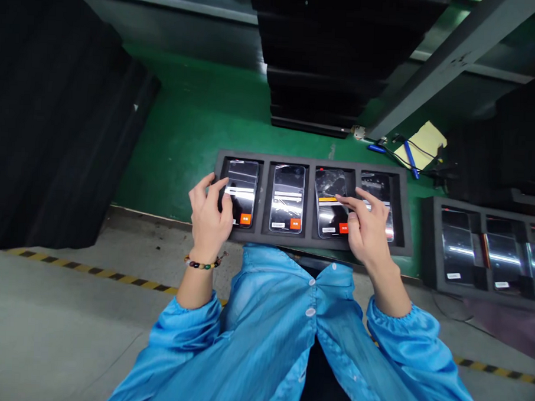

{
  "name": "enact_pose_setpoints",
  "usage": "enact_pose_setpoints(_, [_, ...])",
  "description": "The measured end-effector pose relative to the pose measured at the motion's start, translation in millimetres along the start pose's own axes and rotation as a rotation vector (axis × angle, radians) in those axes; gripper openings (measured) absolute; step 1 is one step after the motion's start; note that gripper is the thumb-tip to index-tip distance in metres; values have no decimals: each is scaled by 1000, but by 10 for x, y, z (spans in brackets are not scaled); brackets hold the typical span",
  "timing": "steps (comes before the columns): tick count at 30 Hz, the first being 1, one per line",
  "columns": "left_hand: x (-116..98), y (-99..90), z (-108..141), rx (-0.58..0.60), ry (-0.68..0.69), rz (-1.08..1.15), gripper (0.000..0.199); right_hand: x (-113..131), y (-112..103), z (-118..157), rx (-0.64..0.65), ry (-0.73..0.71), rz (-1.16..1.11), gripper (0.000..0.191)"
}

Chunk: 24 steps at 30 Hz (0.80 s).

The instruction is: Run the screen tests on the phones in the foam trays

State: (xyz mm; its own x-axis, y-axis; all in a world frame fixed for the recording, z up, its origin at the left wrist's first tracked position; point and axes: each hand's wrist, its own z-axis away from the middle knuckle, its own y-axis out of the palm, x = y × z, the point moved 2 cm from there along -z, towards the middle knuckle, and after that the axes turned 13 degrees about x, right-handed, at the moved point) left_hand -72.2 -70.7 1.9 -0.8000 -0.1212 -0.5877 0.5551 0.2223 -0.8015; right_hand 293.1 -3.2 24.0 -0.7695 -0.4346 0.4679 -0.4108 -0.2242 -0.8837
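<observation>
Several phones with lit screens lie in separate compartments of a dark foam tray [307, 242]. My left hand [210, 213] is at the tray's left end, fingers apart, with fingertips by the edge of the leftmost phone [243, 193]. Beside it lies the second phone [287, 195]. My right hand [367, 224] is spread over the divider between the third phone [329, 212] and the rightmost phone [374, 184]; one finger reaches over the third phone's screen near an orange bar. It partly hides the rightmost phone. Neither hand holds anything.
Another foam tray [432, 243] with phones stands at the right. On the green table [200, 115], a yellow pad [430, 139], a blue pen [411, 159] and cables lie at the back right. Black stacked trays [316, 90] stand behind; a dark stack is at the left.
</observation>
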Motion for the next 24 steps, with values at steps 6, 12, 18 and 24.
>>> enact_pose_setpoints(6, [-39,-24,27,-6,26,-2,38,494,222,-334,122,-143,-1,48])
enact_pose_setpoints(12, [-82,-52,36,27,94,-16,36,547,193,-381,77,-146,-52,44])
enact_pose_setpoints(18, [-68,-59,41,26,89,-75,35,-88,-149,150,-261,168,-119,42])
enact_pose_setpoints(24, [-21,11,108,-60,-63,-68,38,-509,-163,619,-276,413,-125,47])
